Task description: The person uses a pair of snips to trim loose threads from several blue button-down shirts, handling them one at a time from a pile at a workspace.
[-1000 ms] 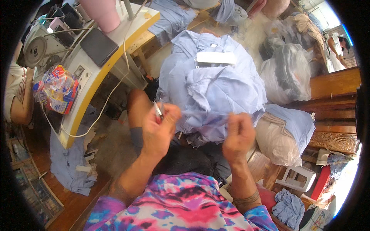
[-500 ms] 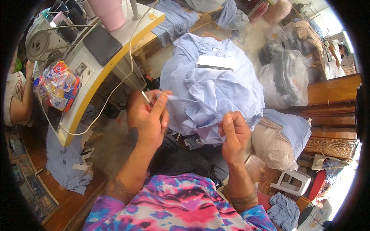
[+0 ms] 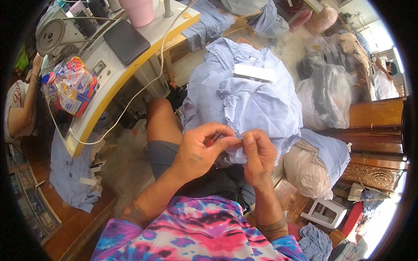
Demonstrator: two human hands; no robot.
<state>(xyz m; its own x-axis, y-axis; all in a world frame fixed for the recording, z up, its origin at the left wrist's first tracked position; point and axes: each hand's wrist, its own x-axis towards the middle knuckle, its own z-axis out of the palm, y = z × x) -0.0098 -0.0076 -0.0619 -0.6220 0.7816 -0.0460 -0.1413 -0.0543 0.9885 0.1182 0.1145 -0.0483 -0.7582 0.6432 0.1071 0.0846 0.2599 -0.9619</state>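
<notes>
A crumpled light blue shirt (image 3: 257, 100) lies heaped over my lap, with a white strip (image 3: 254, 73) lying on top of it. My left hand (image 3: 198, 152) is closed around a small red-handled tool (image 3: 210, 142), and its fingertips meet the shirt's lower edge. My right hand (image 3: 259, 156) pinches that same edge of cloth between thumb and forefinger. The two hands touch at the fingertips. Most of the tool is hidden by my fingers.
To the left is a sewing table with a yellow edge (image 3: 111, 89), carrying a dark tablet (image 3: 125, 41), a pink cup (image 3: 139, 11), a bag of packets (image 3: 69, 85) and a white cable. Another person (image 3: 19, 108) sits far left. Bagged garments (image 3: 326, 95), wooden furniture (image 3: 374, 126) and a white stool (image 3: 324, 213) stand right.
My left hand, raised and apart with the tool showing, has come down and to the right to meet my right hand at the shirt's edge. My right hand kept its pinch.
</notes>
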